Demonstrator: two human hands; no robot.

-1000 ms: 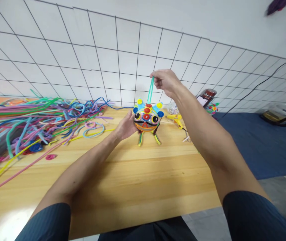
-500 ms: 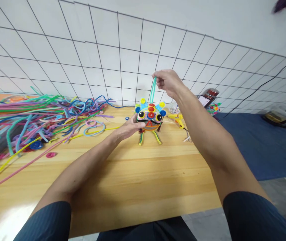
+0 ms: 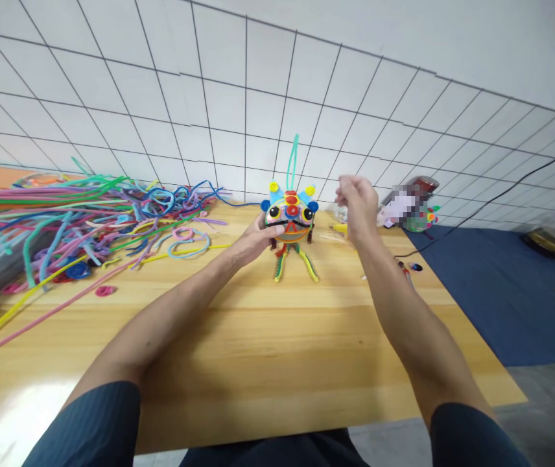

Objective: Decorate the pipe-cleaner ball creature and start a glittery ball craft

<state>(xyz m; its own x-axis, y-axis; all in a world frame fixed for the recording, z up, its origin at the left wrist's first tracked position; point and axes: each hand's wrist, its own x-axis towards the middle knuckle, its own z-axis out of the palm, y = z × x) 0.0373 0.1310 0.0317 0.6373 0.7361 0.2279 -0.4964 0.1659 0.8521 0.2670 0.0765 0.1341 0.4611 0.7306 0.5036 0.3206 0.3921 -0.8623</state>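
White tiles with dark lines cover the wall (image 3: 219,110) behind your wooden tabletop (image 3: 268,370). From the head view, your left hand (image 3: 258,240) grips the lion toy (image 3: 291,217) by its side, thumb across the front, near the back of the tabletop; its yellow-edged legs (image 3: 309,266) seem to rest on the wood. Your right hand (image 3: 360,207) has just let go of the green loop (image 3: 296,146), which now stands up unaided, leaving only your left hand to steady the toy. Those right fingers curl loosely, too blurred to tell whether they press together, above a mostly hidden yellow tool (image 3: 340,227). Pipe cleaners (image 3: 39,194) lie heaped leftward.
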